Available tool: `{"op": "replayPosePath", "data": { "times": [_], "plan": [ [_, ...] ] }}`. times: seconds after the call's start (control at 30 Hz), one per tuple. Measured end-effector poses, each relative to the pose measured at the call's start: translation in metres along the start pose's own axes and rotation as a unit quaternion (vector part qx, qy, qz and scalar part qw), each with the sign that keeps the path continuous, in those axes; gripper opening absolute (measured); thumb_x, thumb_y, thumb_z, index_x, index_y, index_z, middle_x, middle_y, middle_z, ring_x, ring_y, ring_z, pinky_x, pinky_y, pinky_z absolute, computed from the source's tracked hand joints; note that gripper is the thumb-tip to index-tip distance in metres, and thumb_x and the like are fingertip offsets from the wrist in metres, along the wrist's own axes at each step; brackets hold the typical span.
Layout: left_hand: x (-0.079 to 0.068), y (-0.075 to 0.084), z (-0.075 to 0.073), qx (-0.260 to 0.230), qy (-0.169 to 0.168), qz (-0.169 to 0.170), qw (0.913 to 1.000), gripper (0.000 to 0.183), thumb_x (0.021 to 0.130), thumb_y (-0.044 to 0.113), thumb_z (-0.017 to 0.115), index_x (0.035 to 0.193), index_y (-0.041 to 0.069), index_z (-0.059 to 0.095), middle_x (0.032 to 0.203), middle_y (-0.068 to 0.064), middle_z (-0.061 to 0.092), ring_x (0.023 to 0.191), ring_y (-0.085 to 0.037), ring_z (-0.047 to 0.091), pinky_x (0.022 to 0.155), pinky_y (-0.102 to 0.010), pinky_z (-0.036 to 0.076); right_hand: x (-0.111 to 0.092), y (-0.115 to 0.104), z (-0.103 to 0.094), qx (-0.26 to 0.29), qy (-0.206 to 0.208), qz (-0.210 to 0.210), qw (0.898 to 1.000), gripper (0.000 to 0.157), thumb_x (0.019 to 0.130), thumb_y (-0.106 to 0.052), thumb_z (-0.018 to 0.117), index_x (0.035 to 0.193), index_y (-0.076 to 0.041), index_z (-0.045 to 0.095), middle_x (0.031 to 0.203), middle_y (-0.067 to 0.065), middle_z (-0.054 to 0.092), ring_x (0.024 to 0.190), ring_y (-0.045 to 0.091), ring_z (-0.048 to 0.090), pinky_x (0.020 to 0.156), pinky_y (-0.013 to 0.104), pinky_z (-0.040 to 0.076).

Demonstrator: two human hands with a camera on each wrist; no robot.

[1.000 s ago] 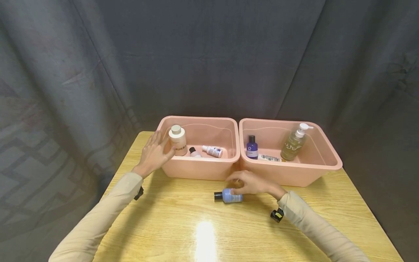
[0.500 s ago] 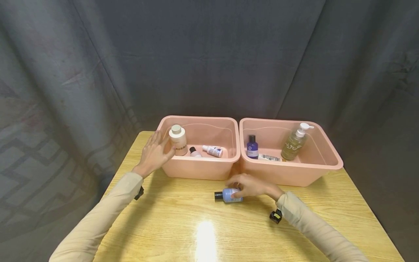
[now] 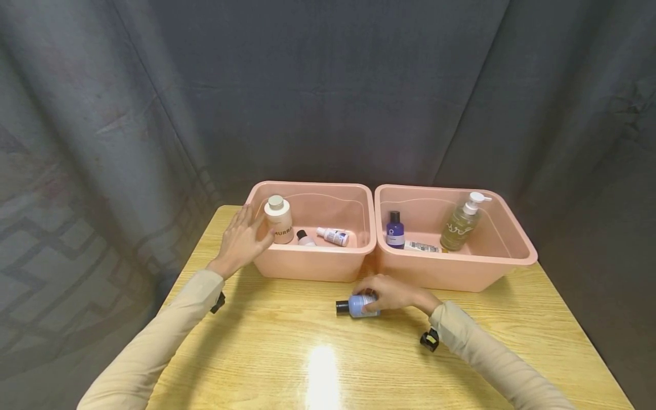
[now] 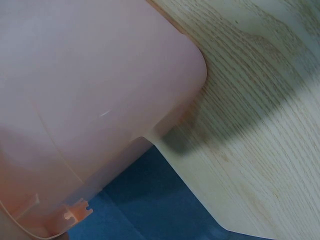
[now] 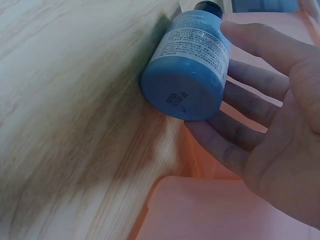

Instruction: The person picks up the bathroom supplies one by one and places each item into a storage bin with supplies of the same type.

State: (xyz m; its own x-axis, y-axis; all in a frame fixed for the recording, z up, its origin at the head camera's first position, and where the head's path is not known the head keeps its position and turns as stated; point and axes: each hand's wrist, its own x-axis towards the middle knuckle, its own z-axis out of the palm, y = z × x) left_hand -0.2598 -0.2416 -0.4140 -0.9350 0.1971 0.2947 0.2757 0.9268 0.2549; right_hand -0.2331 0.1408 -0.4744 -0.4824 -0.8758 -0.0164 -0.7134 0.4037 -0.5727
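A light-blue bottle (image 3: 356, 306) with a black cap lies on its side on the table, cap pointing left. My right hand (image 3: 390, 292) grips its base end, thumb on the near side and fingers around the far side. The right wrist view shows the bottle's round base and printed label beside the thumb. At the left end of the left pink bin (image 3: 312, 265), my left hand (image 3: 241, 244) rests on the rim with its fingers extended. Just inside the bin near that hand stands a white bottle (image 3: 278, 219). The left wrist view shows only the bin's outer wall, table and blue fabric.
In the left bin also lie a small dark-capped bottle (image 3: 305, 239) and a small white bottle (image 3: 334, 236). The right pink bin (image 3: 456, 265) holds a dark-blue bottle (image 3: 395, 230), a white tube (image 3: 422, 246) and a pump bottle (image 3: 460, 225). A grey curtain (image 3: 328, 97) hangs behind.
My right hand has lowered slightly and its fingers have closed in around the light-blue bottle, which has barely moved. My left hand stays in place on the bin.
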Motion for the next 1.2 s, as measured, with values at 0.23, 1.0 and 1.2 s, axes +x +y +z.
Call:
{"op": "replayPosePath", "data": {
  "times": [0.23, 1.0, 1.2],
  "plan": [
    [0.0002, 0.0008, 0.0002, -0.005, 0.007, 0.002, 1.0, 0.066, 0.097, 0.043, 0.053, 0.148, 0.002, 0.044, 0.157, -0.031, 0.021, 0.148, -0.04, 0.013, 0.12, -0.05, 0.013, 0.0024, -0.0011, 0.002, -0.003, -0.002, -0.004, 1.0, 0.042, 0.085, -0.018, 0.078, 0.12, 0.002, 0.066, 0.114, 0.011, 0.069, 0.098, 0.022, 0.064, 0.085, 0.035, 0.053],
    [-0.001, 0.0004, -0.0005, 0.009, 0.002, 0.0, 1.0, 0.068, 0.097, 0.047, 0.047, 0.148, 0.001, 0.044, 0.157, -0.031, 0.019, 0.147, -0.042, 0.013, 0.119, -0.051, 0.013, 0.0052, -0.0032, 0.0071, -0.006, -0.019, 0.014, 1.0, 0.045, 0.082, -0.02, 0.078, 0.12, 0.002, 0.066, 0.106, 0.005, 0.069, 0.084, 0.009, 0.06, 0.072, 0.022, 0.051],
    [-0.001, 0.0016, -0.0007, 0.007, 0.002, 0.001, 1.0, 0.066, 0.097, 0.045, 0.05, 0.148, 0.002, 0.044, 0.157, -0.032, 0.019, 0.148, -0.042, 0.012, 0.12, -0.05, 0.012, 0.0053, -0.0016, 0.009, 0.002, -0.009, 0.013, 1.0, 0.043, 0.081, -0.021, 0.078, 0.117, 0.0, 0.067, 0.101, 0.001, 0.068, 0.082, 0.006, 0.059, 0.069, 0.021, 0.051]
  ]
}}
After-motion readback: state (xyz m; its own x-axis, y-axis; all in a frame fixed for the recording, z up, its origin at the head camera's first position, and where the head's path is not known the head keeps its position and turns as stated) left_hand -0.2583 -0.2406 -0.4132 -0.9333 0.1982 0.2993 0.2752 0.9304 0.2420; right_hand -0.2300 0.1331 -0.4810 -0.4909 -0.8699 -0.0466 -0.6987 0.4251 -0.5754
